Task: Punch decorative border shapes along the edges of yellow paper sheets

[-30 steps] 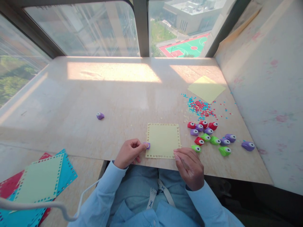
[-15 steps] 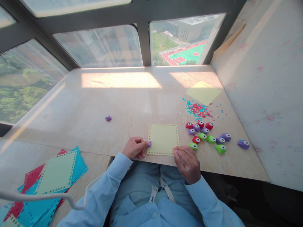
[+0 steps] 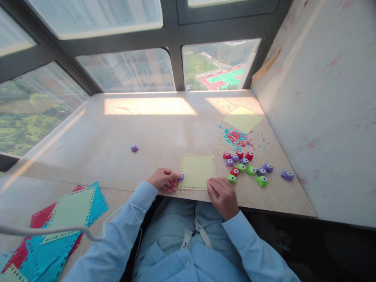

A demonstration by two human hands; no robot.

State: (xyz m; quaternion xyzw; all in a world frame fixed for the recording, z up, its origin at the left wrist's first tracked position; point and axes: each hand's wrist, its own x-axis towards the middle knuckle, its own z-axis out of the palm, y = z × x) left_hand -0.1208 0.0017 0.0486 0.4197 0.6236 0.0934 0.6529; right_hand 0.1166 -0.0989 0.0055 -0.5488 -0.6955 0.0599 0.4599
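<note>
One hole-bordered yellow paper sheet (image 3: 196,170) is resting on the tabletop (image 3: 158,135), presumably light, flexible, creasable, best held by its margins, left hand (image 3: 163,180) pinching a purple paper punch (image 3: 181,177) at its left edge, right hand (image 3: 223,197) pinching its lower-right corner.

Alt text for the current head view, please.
The left hand holds a purple punch at the left edge of a yellow sheet edged with holes; the right hand is at its lower right corner. Confetti and more punches lie to the right.
</note>
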